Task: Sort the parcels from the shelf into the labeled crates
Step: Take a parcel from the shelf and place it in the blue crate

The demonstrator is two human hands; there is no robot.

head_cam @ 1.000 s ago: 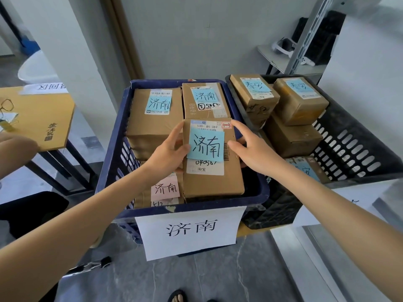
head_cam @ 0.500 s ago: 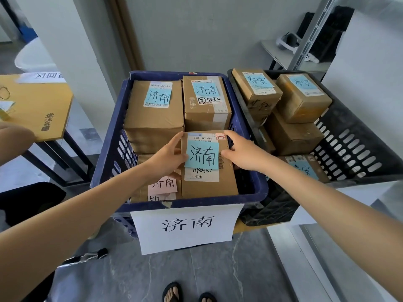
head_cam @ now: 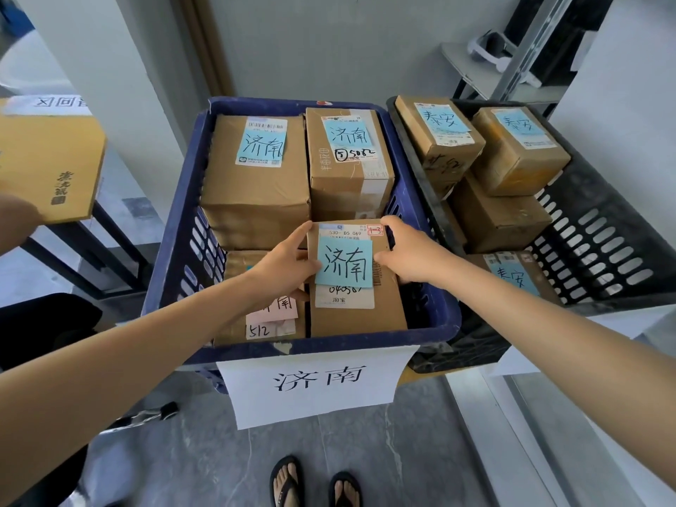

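A brown cardboard parcel (head_cam: 356, 309) with a blue note reading 济南 lies in the front right of the blue crate (head_cam: 172, 258), which carries a white 济南 sign (head_cam: 318, 382). My left hand (head_cam: 283, 267) grips the parcel's left edge, thumb on its top. My right hand (head_cam: 409, 256) grips its right edge. Two larger 济南 parcels (head_cam: 256, 199) (head_cam: 349, 184) fill the back of the crate. A parcel with a pink note (head_cam: 263, 323) lies at the front left, partly under my left wrist.
To the right stands a black crate (head_cam: 603, 228) holding several parcels marked 泰安 (head_cam: 439, 140). A wooden table (head_cam: 47, 162) is at the left, with another person's arm (head_cam: 14, 221) before it. My sandalled feet (head_cam: 314, 484) stand on grey floor tiles.
Both hands have lowered the blue-noted parcel into the front right of the blue crate. It now sits down between the other parcels and the crate wall.
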